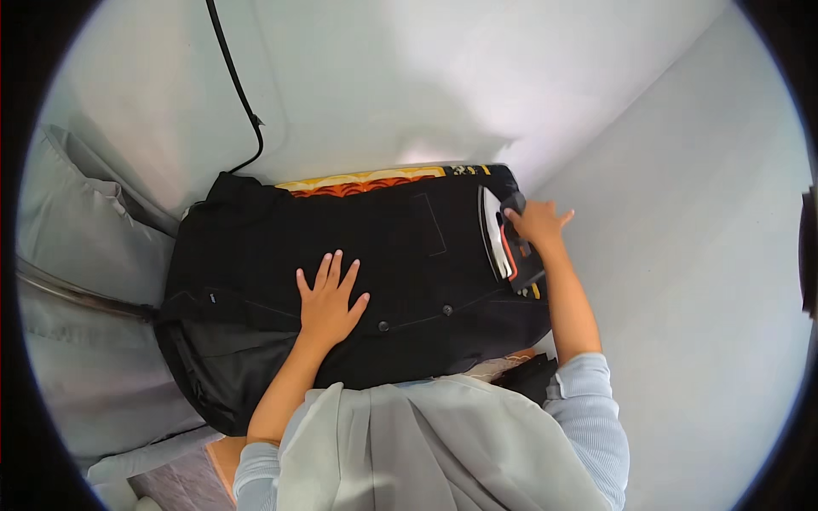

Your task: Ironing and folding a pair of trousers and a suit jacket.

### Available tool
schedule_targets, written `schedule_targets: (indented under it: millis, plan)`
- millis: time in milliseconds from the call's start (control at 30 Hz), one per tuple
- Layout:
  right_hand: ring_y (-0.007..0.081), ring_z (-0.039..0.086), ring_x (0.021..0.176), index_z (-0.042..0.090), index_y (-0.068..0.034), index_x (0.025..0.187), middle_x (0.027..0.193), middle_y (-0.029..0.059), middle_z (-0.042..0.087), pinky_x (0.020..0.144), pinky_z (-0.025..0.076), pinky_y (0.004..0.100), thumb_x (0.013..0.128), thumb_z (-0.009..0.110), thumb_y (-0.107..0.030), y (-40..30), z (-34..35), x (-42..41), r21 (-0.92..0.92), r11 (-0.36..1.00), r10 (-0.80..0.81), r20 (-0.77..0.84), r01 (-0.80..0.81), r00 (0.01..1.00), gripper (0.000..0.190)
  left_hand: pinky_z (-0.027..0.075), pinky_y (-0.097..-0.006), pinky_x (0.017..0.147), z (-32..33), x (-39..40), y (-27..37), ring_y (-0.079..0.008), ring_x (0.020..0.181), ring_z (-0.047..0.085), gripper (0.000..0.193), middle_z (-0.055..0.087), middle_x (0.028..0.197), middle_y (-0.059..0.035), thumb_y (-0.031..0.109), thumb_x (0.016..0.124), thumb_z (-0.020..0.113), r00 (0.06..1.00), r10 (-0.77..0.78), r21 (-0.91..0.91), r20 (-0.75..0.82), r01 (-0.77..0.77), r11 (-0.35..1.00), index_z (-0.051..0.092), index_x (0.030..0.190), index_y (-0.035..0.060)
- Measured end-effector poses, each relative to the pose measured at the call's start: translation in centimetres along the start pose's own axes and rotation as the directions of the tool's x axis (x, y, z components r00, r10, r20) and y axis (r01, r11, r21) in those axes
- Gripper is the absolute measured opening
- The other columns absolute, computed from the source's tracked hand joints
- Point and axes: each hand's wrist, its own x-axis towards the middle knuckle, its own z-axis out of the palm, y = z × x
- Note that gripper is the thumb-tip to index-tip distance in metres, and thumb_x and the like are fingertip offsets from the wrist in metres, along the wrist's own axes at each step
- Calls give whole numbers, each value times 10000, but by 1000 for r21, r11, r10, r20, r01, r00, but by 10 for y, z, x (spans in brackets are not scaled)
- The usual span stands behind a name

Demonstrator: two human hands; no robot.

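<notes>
A black suit jacket [377, 262] lies spread over an ironing board with a patterned cover [364, 184]. Two buttons run along its front edge, and the dark lining shows at the lower left. My left hand [329, 303] rests palm down on the cloth, fingers spread. At the right end, my right hand [537, 223] is on the handle of a clothes iron [501, 239], thumb and one finger sticking outward. The iron's pale lower body with an orange line faces left. It stands on or just over the board's right end; whether the soleplate touches cannot be told.
A black cord [233, 76] hangs before the pale wall [358, 83] behind the board. Grey curtain cloth [96, 217] and a metal rod [83, 294] are at the left. A side wall [690, 255] rises close to the right. Dark cloth [530, 380] sits below the board.
</notes>
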Motion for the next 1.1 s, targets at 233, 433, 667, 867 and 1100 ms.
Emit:
schedule_targets:
  millis: [233,433,667,867,1100]
  plan:
    - [341,472,1160,680,-105,961,1043,126,619,996,114,747,819,655,-475,17,17,-14,287,924,-232,-111,254,966,397,103,-681,1056,-16,-30,-10,-311,1425,204,707,267,1520,-160,455,857,566,990,-114,-38,79,118,992,352,1451,137]
    - [310,525,1069,680,-127,1005,952,111,614,1019,209,681,823,621,-500,-58,-6,-41,162,773,-587,-184,613,788,420,89,-672,1066,-12,-37,-13,-308,1435,180,803,235,1531,-169,483,843,575,983,-180,-41,45,182,982,266,1478,101]
    - [306,470,1192,582,-61,1119,1162,118,588,1026,229,662,811,658,-443,-128,25,-20,-92,901,-407,-516,424,754,497,81,-674,1067,-13,-38,-12,-306,1440,164,857,217,1541,-152,494,805,610,978,-205,-45,43,207,977,253,1485,113]
    - [333,476,1170,655,-49,965,1089,134,611,1049,282,531,775,680,-468,-106,13,11,141,536,-801,-225,832,554,461,91,-682,1059,-21,-50,-21,-300,1432,189,751,236,1535,-145,530,868,528,977,-203,-7,57,204,979,297,1475,152]
    - [257,549,1011,729,-63,804,860,76,610,1006,341,492,655,721,-588,-74,13,-34,-31,557,-804,-270,830,529,546,98,-630,1098,-45,-74,-39,-254,1429,210,753,265,1532,-88,581,834,551,971,-194,17,141,193,981,337,1463,228]
